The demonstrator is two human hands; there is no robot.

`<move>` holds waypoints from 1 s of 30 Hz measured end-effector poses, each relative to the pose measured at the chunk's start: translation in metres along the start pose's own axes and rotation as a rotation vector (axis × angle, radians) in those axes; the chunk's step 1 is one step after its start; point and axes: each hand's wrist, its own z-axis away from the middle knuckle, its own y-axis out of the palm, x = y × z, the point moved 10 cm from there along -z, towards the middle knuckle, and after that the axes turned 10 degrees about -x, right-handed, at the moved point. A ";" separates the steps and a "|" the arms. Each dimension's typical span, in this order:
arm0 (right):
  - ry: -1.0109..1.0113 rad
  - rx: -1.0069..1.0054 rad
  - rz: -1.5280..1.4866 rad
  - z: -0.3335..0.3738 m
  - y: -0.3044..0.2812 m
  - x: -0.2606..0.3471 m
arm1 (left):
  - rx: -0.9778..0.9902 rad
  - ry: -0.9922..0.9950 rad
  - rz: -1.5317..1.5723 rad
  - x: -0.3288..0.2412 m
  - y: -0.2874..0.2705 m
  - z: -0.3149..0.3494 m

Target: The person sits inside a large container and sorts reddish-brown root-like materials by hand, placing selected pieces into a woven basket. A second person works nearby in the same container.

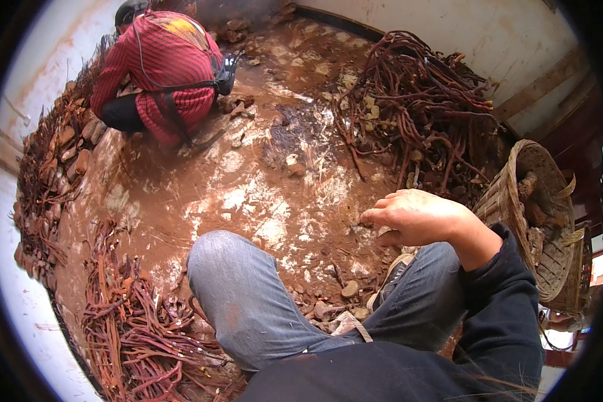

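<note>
My right hand (412,218) hangs over my right knee, its fingers loosely bent and the thumb apart from them. Nothing shows in its grasp. Beyond it lies a large heap of long reddish-brown roots (422,100), some trailing onto the dirt-covered floor (248,194). My left hand is out of the frame. On my left side, a second pile of roots (141,335) spreads over the floor, beside my bent left knee (231,261). Small stones and root scraps, among them a roundish piece (349,289), lie between my legs.
A woven basket (512,181) with brown lumps in it leans at my right. Ahead on the left crouches a person in a red patterned top (174,60), back toward me. Stubby root chunks (67,151) line the left wall (30,315). Another pale wall (489,33) stands behind the far heap.
</note>
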 end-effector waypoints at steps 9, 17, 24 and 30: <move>-0.007 0.003 0.009 0.000 0.000 0.004 | -0.006 -0.004 -0.002 0.011 -0.011 0.008; 0.025 0.001 0.025 0.012 0.002 -0.003 | 0.063 0.011 -0.125 0.013 -0.024 0.048; 0.164 0.149 0.015 0.007 0.029 -0.021 | -0.212 0.393 -0.274 -0.184 -0.095 0.106; 0.259 0.225 0.046 0.000 0.053 -0.050 | 0.004 1.047 -0.216 -0.356 -0.047 0.069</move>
